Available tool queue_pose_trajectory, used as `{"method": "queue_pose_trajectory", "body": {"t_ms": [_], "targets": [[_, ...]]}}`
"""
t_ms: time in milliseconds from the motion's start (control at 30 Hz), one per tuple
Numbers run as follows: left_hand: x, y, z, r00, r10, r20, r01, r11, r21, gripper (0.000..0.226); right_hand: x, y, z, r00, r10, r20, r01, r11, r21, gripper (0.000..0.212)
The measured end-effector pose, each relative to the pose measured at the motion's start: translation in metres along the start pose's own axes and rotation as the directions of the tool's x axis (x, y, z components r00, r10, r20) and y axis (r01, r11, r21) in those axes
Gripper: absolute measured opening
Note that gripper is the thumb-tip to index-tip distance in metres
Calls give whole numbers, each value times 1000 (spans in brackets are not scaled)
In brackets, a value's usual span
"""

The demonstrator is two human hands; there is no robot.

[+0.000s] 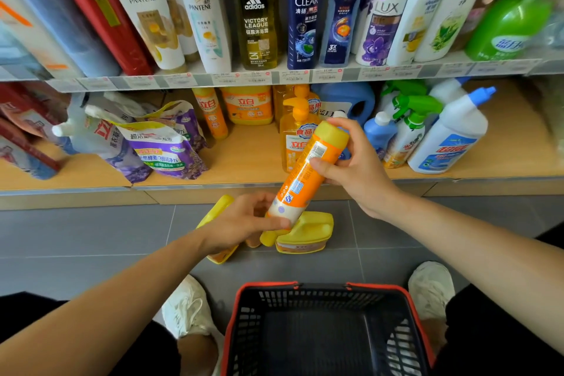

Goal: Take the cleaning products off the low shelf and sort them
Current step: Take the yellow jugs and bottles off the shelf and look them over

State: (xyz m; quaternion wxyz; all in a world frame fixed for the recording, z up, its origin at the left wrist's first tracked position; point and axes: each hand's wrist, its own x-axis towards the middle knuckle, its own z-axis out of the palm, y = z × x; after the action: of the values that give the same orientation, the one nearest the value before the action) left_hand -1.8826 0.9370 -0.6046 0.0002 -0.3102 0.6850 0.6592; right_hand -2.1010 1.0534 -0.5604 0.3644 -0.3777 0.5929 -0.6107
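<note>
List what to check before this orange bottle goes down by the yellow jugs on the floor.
1. Grip on orange bottle: ok, right hand and left hand both hold it.
2. Cap shut: cannot tell.
3. Bare floor beside yellow jugs: ok.
4. Basket room: ok, nothing visible inside.
5. Low shelf emptied: not ok, bottles and pouches remain.
</note>
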Motion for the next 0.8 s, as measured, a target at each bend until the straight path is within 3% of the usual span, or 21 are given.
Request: {"method": "queue_pose_trajectory", "body": {"t_ms": [167,367,433,500,567,667,733,800], "targets": [[-6,4,-26,962,-4,-274,10,1000,21,44,9,27,-13,980,180,-87,-191,970,-148,55],[-7,16,-46,875,76,-478,-87,996,0,51,5,72,-15,932,363,9,-330,857,-396,29],[-3,16,-50,854,103,-509,-98,995,37,51,4,85,-14,922,374,98,-287,833,-473,28],[1,16,-53,825,134,-548,-96,991,98,50,6,94,-11,901,387,197,-208,783,-586,44],[7,17,-52,789,223,-572,-101,966,238,48,9,103,-11,874,411,257,-78,643,-762,60],[17,17,-48,770,373,-517,-97,870,484,47,5,123,-14,829,484,281,76,399,-914,62],[25,12,-48,782,427,-454,-99,805,585,46,1,134,-13,830,482,280,109,351,-930,57],[34,4,-49,802,448,-394,-98,750,654,46,0,142,-13,854,446,268,97,369,-924,48]]}}
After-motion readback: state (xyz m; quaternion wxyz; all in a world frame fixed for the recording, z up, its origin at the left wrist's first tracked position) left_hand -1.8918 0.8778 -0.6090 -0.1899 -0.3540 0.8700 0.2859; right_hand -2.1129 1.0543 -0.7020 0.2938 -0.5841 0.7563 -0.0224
